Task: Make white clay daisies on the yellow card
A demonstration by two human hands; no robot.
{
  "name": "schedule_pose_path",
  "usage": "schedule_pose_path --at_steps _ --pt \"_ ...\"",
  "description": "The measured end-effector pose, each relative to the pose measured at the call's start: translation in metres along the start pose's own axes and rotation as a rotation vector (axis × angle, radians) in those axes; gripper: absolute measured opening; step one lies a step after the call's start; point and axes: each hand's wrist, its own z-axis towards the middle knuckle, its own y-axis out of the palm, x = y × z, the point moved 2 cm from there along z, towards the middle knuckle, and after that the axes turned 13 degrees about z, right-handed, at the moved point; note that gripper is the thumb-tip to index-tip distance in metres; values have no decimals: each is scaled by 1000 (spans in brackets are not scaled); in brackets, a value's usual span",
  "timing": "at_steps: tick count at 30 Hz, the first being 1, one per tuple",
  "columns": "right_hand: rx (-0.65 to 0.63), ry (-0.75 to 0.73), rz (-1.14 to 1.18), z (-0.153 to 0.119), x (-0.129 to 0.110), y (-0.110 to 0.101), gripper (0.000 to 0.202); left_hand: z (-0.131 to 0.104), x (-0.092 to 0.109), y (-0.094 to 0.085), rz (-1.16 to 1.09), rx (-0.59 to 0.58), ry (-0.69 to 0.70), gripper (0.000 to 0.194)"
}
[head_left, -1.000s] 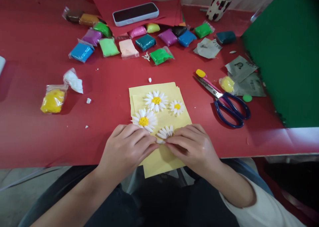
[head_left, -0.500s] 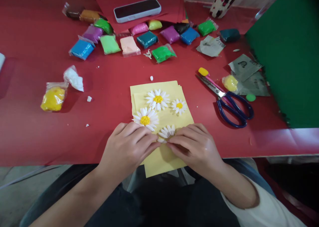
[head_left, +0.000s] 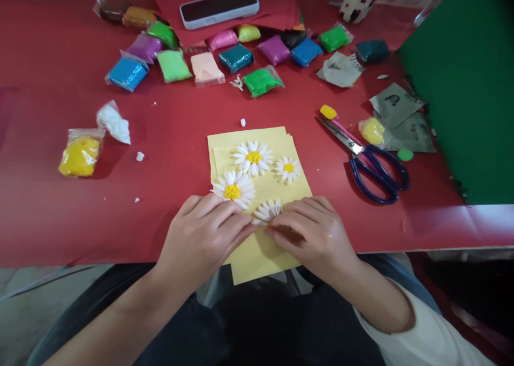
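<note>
Fingers pinched, my left hand (head_left: 209, 232) reaches the left edge of a partly formed white clay flower (head_left: 268, 210) and is on a white petal (head_left: 259, 222) there. My right hand (head_left: 317, 232) is closed at the flower's other side, fingertips bent together; whatever they hold is hidden. Petals fan out at the top of this flower, and no yellow centre shows. Under it lies yellow paper (head_left: 257, 264). Three daisies with yellow centres rest on the same paper: an upper one (head_left: 253, 157), a small right one (head_left: 288, 167) and a left one (head_left: 233, 191) close to my left fingers.
Scissors (head_left: 377, 173) lie right of the paper beside a pink tool with a yellow end (head_left: 328, 112). Bagged coloured clay, including a green pack (head_left: 263, 82), lines the back near a phone (head_left: 219, 8). Yellow clay (head_left: 80, 154) sits left; a green board (head_left: 461, 98) stands right.
The view has shifted slightly, so the table things appear a little higher and further left. Both hands stay at the unfinished-looking flower, with only small finger movement around the lower petal.
</note>
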Motion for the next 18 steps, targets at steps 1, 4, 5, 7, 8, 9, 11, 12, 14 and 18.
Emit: schedule_pose_path --at_steps 1,4,5,7,8,9,11,12,14,18 --pt "0 2 -1 0 0 0 17 0 0 0 4 0 3 8" --pt "-3 13 1 1 1 1 18 1 1 1 8 -2 4 9" --pt "-3 16 2 1 1 1 18 1 1 1 7 -4 4 9" --pt "-5 23 0 1 1 1 18 1 1 1 8 -6 5 10" --pt "-6 26 -3 1 1 2 18 1 1 1 11 -5 6 10" --pt "-5 27 -8 1 1 2 19 1 1 1 14 -5 9 10" --pt "-3 21 -18 2 2 2 19 1 1 0 24 -3 11 10" --pt "0 18 -21 2 2 2 19 1 2 0 31 1 13 10" --pt "7 10 -22 3 2 2 19 1 2 -1 45 -3 18 9" --pt "10 9 -22 4 1 2 18 2 3 -2 56 9 33 8"
